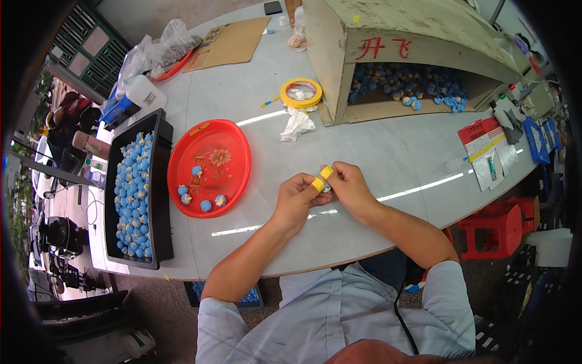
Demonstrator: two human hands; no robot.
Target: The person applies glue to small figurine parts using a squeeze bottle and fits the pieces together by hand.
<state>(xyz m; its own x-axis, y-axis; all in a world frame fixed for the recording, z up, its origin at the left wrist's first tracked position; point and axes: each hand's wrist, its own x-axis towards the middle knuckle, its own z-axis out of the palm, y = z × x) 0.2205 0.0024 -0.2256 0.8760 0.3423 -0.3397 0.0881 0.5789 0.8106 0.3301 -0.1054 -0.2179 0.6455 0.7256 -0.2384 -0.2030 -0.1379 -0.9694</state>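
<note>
Above the table in front of me, my left hand (295,198) and my right hand (353,189) meet, both closed, with yellow wrapping round the thumb tips. Between the fingertips is a small pale piece (327,188), mostly hidden, so its kind does not show. To the left, a round red tray (233,173) holds several small blue-and-cream figures (206,205). Beyond it stands a long black bin (160,200) filled with many of the same blue pieces (132,194).
At the back right a beige box-like cabinet (330,67) opens toward me, with blue pieces (412,85) inside. Yellow tape (285,94) and crumpled tissue (297,125) lie before it. Cardboard (233,43) lies far left. Red stools (492,233) stand beyond the table's right edge.
</note>
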